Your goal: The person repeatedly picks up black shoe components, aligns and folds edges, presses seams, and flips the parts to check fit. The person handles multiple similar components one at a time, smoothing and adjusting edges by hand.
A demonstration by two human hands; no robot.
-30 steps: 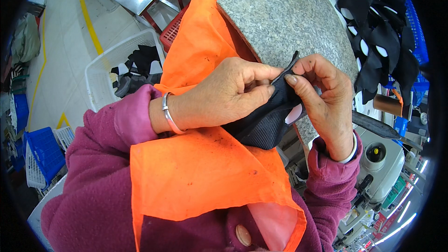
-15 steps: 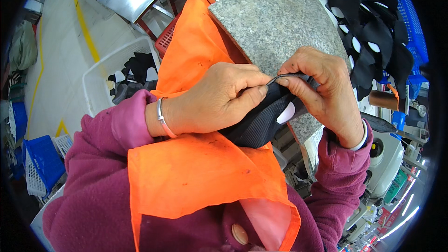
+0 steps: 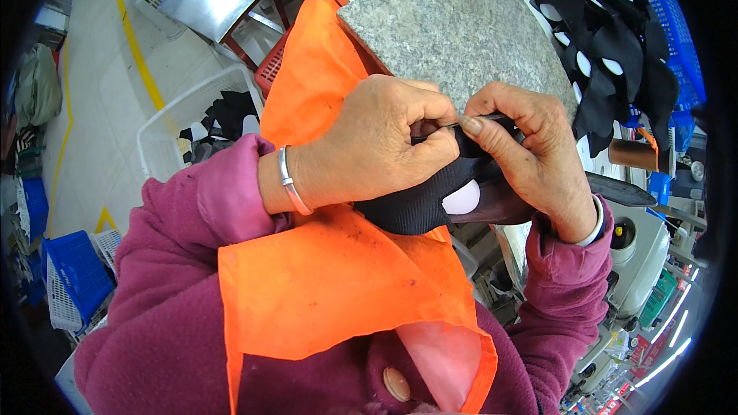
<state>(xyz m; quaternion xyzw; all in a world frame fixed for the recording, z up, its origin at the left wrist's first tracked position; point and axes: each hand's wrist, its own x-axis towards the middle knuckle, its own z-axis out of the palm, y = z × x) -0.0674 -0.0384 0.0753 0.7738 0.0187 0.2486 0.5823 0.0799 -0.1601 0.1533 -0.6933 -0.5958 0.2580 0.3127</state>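
The bare left hand [image 3: 392, 138] and bare right hand [image 3: 530, 142] are meeting at the fingertips, both pinching the upper edge of a black, ribbed fabric piece [image 3: 403, 204] with a white, rounded patch [image 3: 461, 198]. Its long axis is running roughly left to right, the ribbed end lying nearer the left hand. Its body is hanging below both hands, over the bright orange cloth apron [image 3: 338, 284]; a grey, speckled stone slab [image 3: 461, 31] is lying beyond.

Purple sleeves [image 3: 173, 261], orange apron [image 3: 346, 288], silver bangle [image 3: 288, 181]
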